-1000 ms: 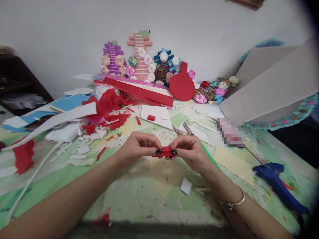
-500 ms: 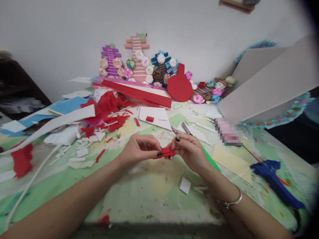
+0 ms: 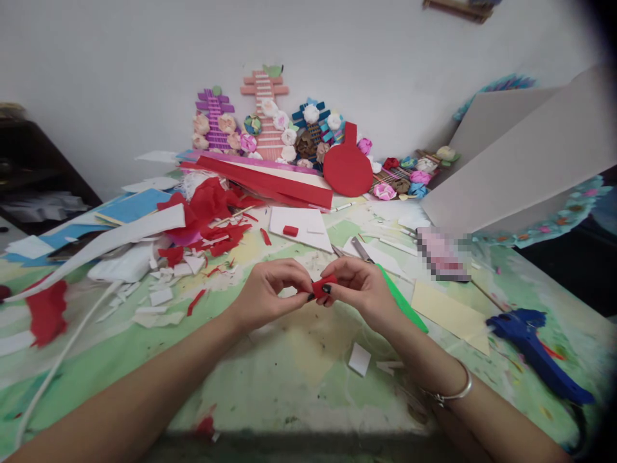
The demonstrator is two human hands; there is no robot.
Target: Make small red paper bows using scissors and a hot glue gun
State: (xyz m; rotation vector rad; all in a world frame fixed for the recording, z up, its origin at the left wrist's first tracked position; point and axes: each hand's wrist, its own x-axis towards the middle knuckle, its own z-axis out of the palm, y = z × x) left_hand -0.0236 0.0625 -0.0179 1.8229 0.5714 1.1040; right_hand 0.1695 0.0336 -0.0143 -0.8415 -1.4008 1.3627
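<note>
A small red foam piece (image 3: 320, 286) is pinched between both hands above the middle of the table. My left hand (image 3: 270, 292) grips its left end with curled fingers. My right hand (image 3: 359, 286) holds its right end, thumb on top, dark-painted nails showing. The piece looks bunched short between the fingertips. A silver bracelet (image 3: 453, 391) circles my right wrist.
A blue glue gun (image 3: 533, 350) lies at the right. Scissors (image 3: 359, 249) and a green strip (image 3: 402, 302) sit behind my right hand. Red and white scraps (image 3: 207, 218) litter the left. Foam flower crafts (image 3: 289, 128) and grey boards (image 3: 520, 161) lean on the wall.
The red piece was a longer strip stretched between my hands; now my fingers have closed together and it is folded or rolled shorter. Both hands have shifted slightly toward each other.
</note>
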